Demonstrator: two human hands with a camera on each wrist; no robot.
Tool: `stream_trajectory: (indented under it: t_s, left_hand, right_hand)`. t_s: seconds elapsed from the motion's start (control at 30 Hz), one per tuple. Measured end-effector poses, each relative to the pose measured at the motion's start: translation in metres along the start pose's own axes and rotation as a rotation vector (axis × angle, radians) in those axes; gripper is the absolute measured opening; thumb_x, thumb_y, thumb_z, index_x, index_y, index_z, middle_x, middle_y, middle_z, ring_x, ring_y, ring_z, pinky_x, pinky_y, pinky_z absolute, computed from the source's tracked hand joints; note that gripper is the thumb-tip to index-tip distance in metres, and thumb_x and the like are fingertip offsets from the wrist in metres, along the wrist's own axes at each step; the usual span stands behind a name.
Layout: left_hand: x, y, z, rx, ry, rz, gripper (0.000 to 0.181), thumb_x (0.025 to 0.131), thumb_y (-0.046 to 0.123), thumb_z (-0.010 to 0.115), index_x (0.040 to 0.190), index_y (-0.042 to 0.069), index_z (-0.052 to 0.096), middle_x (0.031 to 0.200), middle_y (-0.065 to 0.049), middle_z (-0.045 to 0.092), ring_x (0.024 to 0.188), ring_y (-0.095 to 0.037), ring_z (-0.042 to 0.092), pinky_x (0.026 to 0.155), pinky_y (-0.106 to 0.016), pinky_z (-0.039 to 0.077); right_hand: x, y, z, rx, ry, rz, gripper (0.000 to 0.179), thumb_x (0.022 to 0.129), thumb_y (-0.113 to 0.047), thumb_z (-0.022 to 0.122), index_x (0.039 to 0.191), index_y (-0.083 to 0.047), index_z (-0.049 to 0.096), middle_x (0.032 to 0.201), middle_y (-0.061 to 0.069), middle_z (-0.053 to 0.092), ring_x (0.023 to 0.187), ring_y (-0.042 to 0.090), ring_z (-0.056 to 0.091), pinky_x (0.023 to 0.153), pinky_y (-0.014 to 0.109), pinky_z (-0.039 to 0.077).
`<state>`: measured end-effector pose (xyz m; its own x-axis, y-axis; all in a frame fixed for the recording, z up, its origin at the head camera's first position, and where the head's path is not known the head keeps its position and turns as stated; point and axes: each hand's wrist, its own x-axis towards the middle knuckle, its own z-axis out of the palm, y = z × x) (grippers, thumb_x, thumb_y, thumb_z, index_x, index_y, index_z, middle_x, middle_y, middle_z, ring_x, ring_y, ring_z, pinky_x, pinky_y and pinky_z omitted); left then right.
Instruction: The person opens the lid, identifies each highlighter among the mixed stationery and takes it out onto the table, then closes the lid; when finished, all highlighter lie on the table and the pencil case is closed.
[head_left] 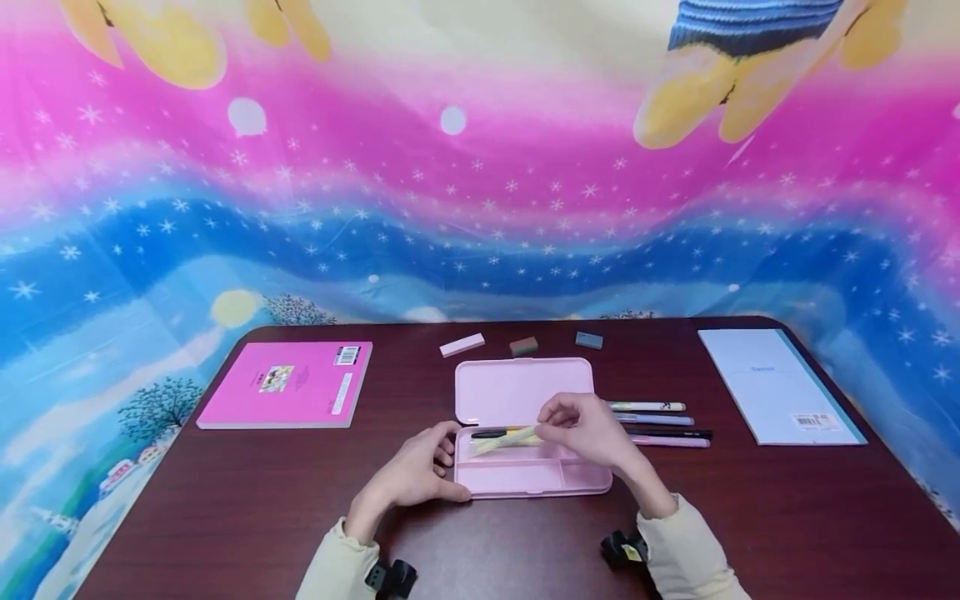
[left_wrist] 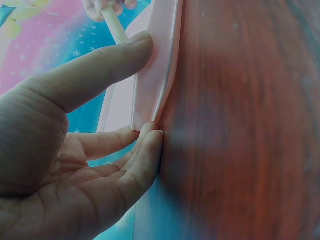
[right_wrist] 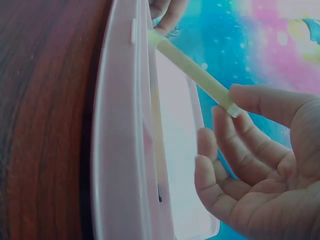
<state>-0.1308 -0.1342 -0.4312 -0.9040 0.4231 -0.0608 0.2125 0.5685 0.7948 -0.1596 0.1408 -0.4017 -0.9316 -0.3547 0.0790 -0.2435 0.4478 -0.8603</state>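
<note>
The right hand (head_left: 581,425) pinches one end of a pale yellow pen (right_wrist: 197,72) between thumb and fingertips, its other fingers loosely bent. The pen slants over the rear compartment of an open pink pencil case (head_left: 510,477), its free end toward the case's left side. The left hand (head_left: 416,467), half open, grips that left end, thumb at the near corner, bent fingers along the side. In the rear compartment shows black and yellow stationery (head_left: 491,432), whether one piece or two I cannot tell; the lid (head_left: 498,392) lies folded back behind. Right of the case, partly hidden by the right hand, lie a whitish pen (head_left: 648,407), a bluish pen (head_left: 660,419), a black pen (head_left: 678,433) and a pink pen (head_left: 675,442). Behind the lid sit a pale block (head_left: 462,345), a red-and-green block (head_left: 523,346) and a blue-grey block (head_left: 588,340). Farther out on the dark table (head_left: 225,517), a pink book (head_left: 300,408) lies left, a pale blue notebook (head_left: 765,392) right
</note>
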Motion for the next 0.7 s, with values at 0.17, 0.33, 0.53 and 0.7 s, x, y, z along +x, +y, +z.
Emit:
stream_trajectory:
  t_s: [0.17,0.33,0.53,0.7]
  left_hand:
    - [0.001,-0.001,0.0,-0.001,0.001,-0.003,0.076,0.064,0.019,0.089,0.125,0.002,0.047,0.097,-0.007,0.051,0.084,-0.016,0.053,0.07,-0.026,0.05]
    - [0.0,0.0,0.0,0.005,0.001,-0.007,0.076,0.065,0.019,0.089,0.126,0.001,0.047,0.097,-0.007,0.051,0.084,-0.016,0.053,0.071,-0.026,0.049]
    - [0.0,0.0,-0.001,0.001,0.004,-0.004,0.076,0.065,0.019,0.089,0.126,0.001,0.047,0.097,-0.007,0.051,0.084,-0.016,0.053,0.07,-0.025,0.049]
    - [-0.001,0.001,0.0,-0.007,0.0,-0.001,0.075,0.065,0.018,0.089,0.125,0.001,0.047,0.097,-0.008,0.051,0.084,-0.016,0.053,0.07,-0.025,0.049]
  right_hand:
    - [0.0,0.002,-0.005,0.162,0.043,0.073,0.016,0.081,-0.01,0.075,0.09,0.0,0.067,0.078,0.007,0.066,0.072,0.018,0.062,0.065,0.028,0.05]
    - [0.0,0.005,-0.015,0.317,0.076,0.098,0.021,0.084,-0.008,0.072,0.097,0.007,0.063,0.081,0.007,0.066,0.075,0.015,0.063,0.07,0.035,0.054]
    - [-0.003,0.008,-0.033,0.408,0.12,0.113,0.016,0.088,-0.011,0.069,0.098,0.0,0.062,0.085,0.004,0.069,0.075,0.015,0.064,0.071,0.033,0.054]
    - [-0.012,0.011,-0.048,0.415,0.172,0.102,0.008,0.089,-0.01,0.068,0.095,-0.006,0.063,0.083,0.001,0.069,0.074,0.014,0.065,0.07,0.028,0.054]
